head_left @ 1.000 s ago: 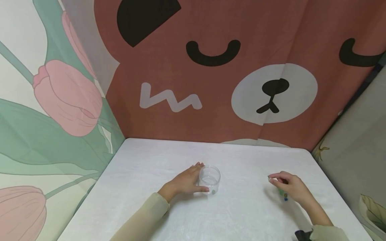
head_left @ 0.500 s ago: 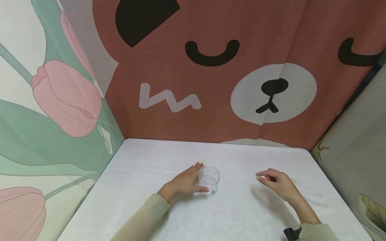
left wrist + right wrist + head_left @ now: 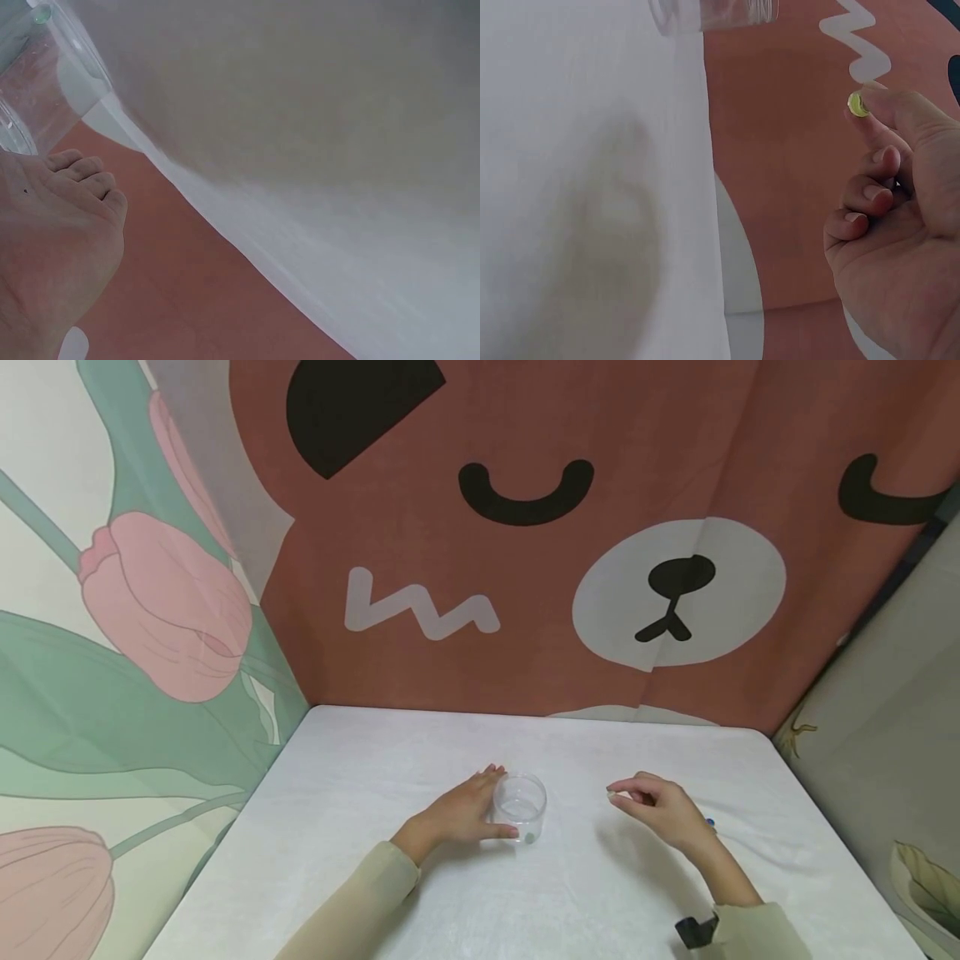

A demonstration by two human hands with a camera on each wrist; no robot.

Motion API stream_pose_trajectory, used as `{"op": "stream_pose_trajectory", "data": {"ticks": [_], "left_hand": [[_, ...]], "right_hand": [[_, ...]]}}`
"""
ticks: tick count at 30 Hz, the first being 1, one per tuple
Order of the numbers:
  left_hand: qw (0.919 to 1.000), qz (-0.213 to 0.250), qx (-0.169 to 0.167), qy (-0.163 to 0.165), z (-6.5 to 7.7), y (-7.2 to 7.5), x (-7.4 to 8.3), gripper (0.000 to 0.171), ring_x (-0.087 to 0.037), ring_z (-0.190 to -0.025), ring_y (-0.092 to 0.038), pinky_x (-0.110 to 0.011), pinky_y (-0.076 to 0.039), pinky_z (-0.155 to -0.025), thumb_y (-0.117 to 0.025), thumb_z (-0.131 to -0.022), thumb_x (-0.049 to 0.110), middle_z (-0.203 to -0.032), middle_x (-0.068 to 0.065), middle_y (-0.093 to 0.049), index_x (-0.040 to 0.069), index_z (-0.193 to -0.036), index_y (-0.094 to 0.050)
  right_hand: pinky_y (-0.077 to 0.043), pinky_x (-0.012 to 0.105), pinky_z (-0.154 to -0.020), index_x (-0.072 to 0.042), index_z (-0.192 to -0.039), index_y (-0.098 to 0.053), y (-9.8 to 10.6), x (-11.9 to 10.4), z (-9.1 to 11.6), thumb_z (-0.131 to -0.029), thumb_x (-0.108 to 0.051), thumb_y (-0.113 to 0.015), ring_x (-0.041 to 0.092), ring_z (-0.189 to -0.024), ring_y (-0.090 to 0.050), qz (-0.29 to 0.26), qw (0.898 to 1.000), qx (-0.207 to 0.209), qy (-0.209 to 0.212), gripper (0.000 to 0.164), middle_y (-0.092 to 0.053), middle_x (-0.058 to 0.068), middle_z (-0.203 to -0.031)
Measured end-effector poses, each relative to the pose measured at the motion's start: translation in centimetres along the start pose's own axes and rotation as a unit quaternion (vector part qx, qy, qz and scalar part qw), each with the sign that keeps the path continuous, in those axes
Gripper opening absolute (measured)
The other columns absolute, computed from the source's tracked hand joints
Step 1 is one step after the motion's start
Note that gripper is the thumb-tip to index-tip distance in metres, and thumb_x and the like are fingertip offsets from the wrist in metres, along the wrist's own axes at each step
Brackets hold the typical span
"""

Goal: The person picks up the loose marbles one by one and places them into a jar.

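Observation:
A clear plastic jar (image 3: 521, 802) stands on the white table with its mouth upward. Inside it, low down, lies a small green marble (image 3: 529, 837). My left hand (image 3: 467, 810) holds the jar from the left, thumb along the front and fingers round the back. To the right, raised above the table, my right hand (image 3: 660, 810) pinches a small marble between thumb and index finger. The right wrist view shows this marble (image 3: 858, 104) as yellow-green and glassy, with the other fingers curled into the palm. That hand is a short way right of the jar.
A small blue item (image 3: 710, 822) shows on the table behind the right wrist, partly hidden by it. The white table (image 3: 390, 735) meets a brown bear-print cloth (image 3: 420, 668) at the back. Floral cloth (image 3: 165, 610) hangs at the left.
My right hand has moved left toward the jar with the marble pinched, leaving the small green and blue items it was over. The left hand and jar have stayed in place.

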State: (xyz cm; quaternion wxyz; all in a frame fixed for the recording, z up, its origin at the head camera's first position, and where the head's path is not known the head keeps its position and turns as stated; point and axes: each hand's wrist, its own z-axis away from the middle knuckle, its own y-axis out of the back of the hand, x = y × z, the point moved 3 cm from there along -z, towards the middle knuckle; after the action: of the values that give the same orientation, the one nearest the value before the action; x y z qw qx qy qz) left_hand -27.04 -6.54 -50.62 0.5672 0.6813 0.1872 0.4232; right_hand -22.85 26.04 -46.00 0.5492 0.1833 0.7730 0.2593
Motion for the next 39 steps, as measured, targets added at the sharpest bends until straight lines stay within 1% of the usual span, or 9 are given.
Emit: {"op": "stream_pose_trajectory", "data": {"ticks": [7,13,19,25,32,34,39], "left_hand": [[0.9999,0.007,-0.003,0.008,0.1,0.2,0.2,0.108,-0.024,-0.155,-0.02,-0.038,-0.019,-0.127,-0.06,-0.085,0.076,-0.166,-0.011,-0.027,0.006,-0.16,-0.026],[0.9999,0.011,-0.005,0.008,0.1,0.1,0.3,0.107,-0.023,-0.155,-0.02,-0.037,-0.018,-0.127,-0.062,-0.086,0.074,-0.166,-0.01,-0.027,0.005,-0.16,-0.026],[0.9999,0.013,-0.004,0.008,0.0,0.1,0.2,0.107,-0.024,-0.155,-0.02,-0.038,-0.018,-0.127,-0.063,-0.085,0.073,-0.166,-0.01,-0.028,0.005,-0.16,-0.027],[0.9998,0.015,-0.003,0.01,0.1,0.2,0.2,0.107,-0.023,-0.155,-0.02,-0.037,-0.019,-0.127,-0.063,-0.085,0.073,-0.166,-0.01,-0.029,0.006,-0.16,-0.027],[0.9998,0.017,0.001,0.011,0.0,0.1,0.1,0.107,-0.023,-0.155,-0.021,-0.037,-0.019,-0.127,-0.064,-0.084,0.074,-0.165,-0.01,-0.029,0.007,-0.16,-0.027],[0.9997,0.021,0.002,0.01,0.0,0.1,0.1,0.108,-0.023,-0.155,-0.021,-0.038,-0.02,-0.127,-0.064,-0.084,0.074,-0.165,-0.01,-0.029,0.007,-0.16,-0.027],[0.9995,0.031,0.004,0.002,-0.1,0.1,0.0,0.107,-0.025,-0.155,-0.021,-0.041,-0.02,-0.127,-0.064,-0.085,0.073,-0.165,-0.01,-0.03,0.006,-0.159,-0.028]], "right_hand": [[-0.039,0.022,-0.054,-0.011,-0.104,-0.079,-0.9,-0.8,-0.6,-0.089,-0.02,-0.079,0.009,-0.069,-0.046,-0.016,1.0,-0.015,-0.013,0.018,-0.048,-0.002,-0.075],[-0.04,0.022,-0.054,-0.014,-0.102,-0.079,-1.8,-1.4,-1.0,-0.089,-0.018,-0.079,0.008,-0.069,-0.046,-0.02,1.0,-0.02,0.002,0.014,-0.049,-0.003,-0.075],[-0.04,0.022,-0.054,-0.013,-0.102,-0.079,-2.7,-2.2,-1.6,-0.089,-0.017,-0.079,0.008,-0.068,-0.046,-0.027,0.999,-0.021,0.015,0.013,-0.049,-0.004,-0.074],[-0.04,0.022,-0.055,-0.016,-0.103,-0.079,-3.7,-2.7,-2.1,-0.09,-0.02,-0.078,0.01,-0.07,-0.047,-0.03,0.999,-0.032,0.007,0.013,-0.05,-0.003,-0.075],[-0.038,0.021,-0.055,-0.01,-0.105,-0.079,-4.9,-3.3,-2.5,-0.09,-0.017,-0.078,0.009,-0.07,-0.044,-0.045,0.998,-0.043,0.001,0.016,-0.048,-0.002,-0.077],[-0.038,0.021,-0.055,-0.01,-0.105,-0.079,-5.2,-3.4,-2.7,-0.09,-0.02,-0.079,0.009,-0.07,-0.045,-0.054,0.997,-0.047,0.004,0.018,-0.048,-0.002,-0.076],[-0.038,0.02,-0.055,-0.011,-0.102,-0.08,-6.3,-3.5,-3.1,-0.089,-0.019,-0.08,0.009,-0.068,-0.045,-0.057,0.997,-0.045,0.016,0.016,-0.048,-0.004,-0.074]]}}
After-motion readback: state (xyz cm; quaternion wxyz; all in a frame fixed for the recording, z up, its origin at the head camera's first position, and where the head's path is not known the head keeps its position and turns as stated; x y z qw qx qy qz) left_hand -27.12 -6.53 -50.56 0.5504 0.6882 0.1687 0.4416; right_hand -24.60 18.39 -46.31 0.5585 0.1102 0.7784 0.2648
